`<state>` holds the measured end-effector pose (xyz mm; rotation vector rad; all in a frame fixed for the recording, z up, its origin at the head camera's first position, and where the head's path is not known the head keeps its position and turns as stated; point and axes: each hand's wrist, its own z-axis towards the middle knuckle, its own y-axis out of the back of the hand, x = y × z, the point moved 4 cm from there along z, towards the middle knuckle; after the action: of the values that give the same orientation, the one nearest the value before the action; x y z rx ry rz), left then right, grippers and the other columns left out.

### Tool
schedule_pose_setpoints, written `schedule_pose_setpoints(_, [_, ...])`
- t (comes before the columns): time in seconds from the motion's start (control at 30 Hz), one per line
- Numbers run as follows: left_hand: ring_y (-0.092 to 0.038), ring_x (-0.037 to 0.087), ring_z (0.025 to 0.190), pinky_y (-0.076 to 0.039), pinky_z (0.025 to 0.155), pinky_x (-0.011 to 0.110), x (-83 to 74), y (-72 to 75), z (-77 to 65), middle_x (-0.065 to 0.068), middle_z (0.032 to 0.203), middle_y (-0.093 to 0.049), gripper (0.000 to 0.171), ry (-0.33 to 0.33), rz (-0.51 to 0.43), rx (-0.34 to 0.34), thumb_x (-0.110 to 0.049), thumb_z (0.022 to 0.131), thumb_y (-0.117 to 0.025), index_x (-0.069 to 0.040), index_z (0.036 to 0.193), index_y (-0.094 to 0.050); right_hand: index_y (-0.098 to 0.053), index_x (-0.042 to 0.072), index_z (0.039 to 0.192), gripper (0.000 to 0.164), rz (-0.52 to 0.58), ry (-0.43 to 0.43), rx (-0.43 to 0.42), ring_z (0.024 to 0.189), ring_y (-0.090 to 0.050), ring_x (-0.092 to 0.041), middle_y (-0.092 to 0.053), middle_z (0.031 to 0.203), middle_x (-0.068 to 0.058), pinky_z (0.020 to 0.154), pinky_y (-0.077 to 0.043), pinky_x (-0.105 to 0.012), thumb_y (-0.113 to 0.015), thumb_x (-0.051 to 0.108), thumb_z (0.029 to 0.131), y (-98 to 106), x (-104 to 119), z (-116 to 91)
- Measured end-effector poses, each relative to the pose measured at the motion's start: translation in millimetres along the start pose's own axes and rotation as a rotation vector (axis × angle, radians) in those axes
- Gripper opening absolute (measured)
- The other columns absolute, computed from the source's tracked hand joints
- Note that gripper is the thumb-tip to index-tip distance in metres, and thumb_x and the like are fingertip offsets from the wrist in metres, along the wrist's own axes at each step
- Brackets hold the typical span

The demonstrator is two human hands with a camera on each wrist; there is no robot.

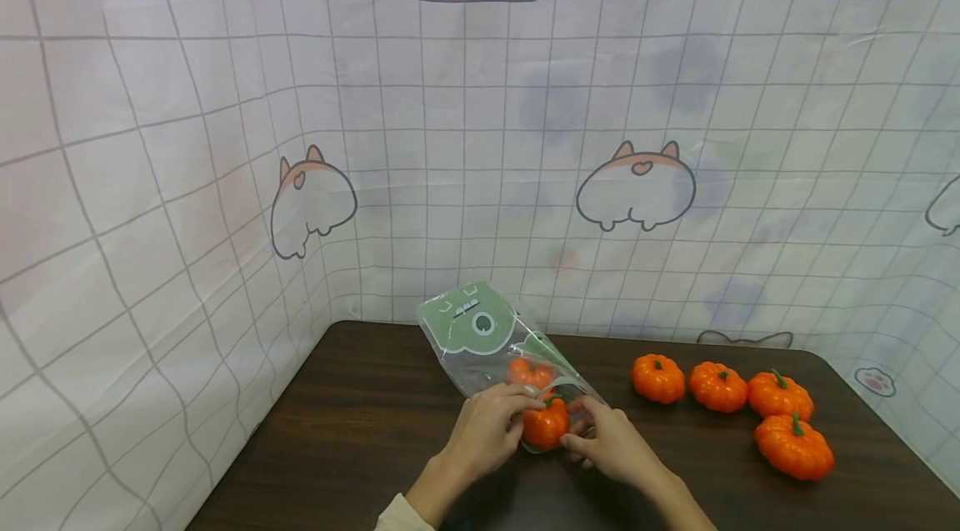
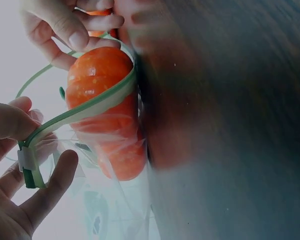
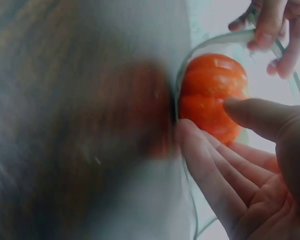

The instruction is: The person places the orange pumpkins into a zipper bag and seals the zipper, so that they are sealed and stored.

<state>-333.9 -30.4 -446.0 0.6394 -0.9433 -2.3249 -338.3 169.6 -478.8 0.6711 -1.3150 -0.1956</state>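
A clear zip bag [image 1: 442,341] with a green printed face lies on the table, its mouth toward me. Inside, a small orange pumpkin [image 1: 529,373] shows through the plastic. Another orange pumpkin [image 1: 546,428] sits within the open mouth, framed by the green zip rim [image 2: 97,102]. My left hand [image 1: 483,428] pinches the rim near its white slider [image 2: 26,159], left of that pumpkin. From the right, my right hand [image 1: 615,441] holds the front pumpkin, thumb [image 3: 255,112] against its side and fingers [image 3: 210,160] low by the rim.
Several more orange pumpkins [image 1: 717,387] with green stems stand on the right side of the dark wooden table [image 1: 337,423]. A white gridded cloth [image 1: 495,156] with cartoon dogs hangs behind the table and along its sides.
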Motion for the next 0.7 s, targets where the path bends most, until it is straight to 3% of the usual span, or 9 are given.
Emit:
schedule_pose_setpoints(0.2, [-0.072,0.011,0.099,-0.058,0.081,0.030,1.9,1.0,0.3,-0.008,0.111,-0.077,0.028,-0.007,0.002,-0.009,-0.002,0.083,-0.071,-0.021,0.102,-0.081,-0.057,-0.007,0.126,0.045,0.020,-0.015,0.065,0.072,-0.074,-0.024,-0.077,0.097,-0.016,0.059,-0.060,-0.034,-0.075,0.017,0.092,10,-1,-3])
schedule_pose_setpoints(0.43, [-0.070,0.009,0.093,-0.056,0.075,0.026,2.9,1.3,0.0,-0.010,0.107,-0.077,0.029,-0.010,0.002,-0.019,-0.001,0.082,-0.071,-0.021,0.101,-0.081,-0.060,-0.005,0.122,0.040,-0.011,0.001,0.096,0.074,-0.074,-0.025,-0.077,0.098,-0.015,0.058,-0.059,-0.033,-0.073,0.020,0.094,18,-1,-3])
schedule_pose_setpoints(0.7, [-0.071,0.009,0.096,-0.057,0.078,0.027,3.5,0.9,0.4,-0.010,0.107,-0.077,0.028,0.019,0.000,0.004,-0.002,0.083,-0.071,-0.021,0.100,-0.081,-0.064,0.001,0.106,0.024,-0.016,-0.001,0.154,0.076,-0.073,-0.025,-0.075,0.095,-0.016,0.060,-0.058,-0.035,-0.068,0.023,0.098,31,4,-8])
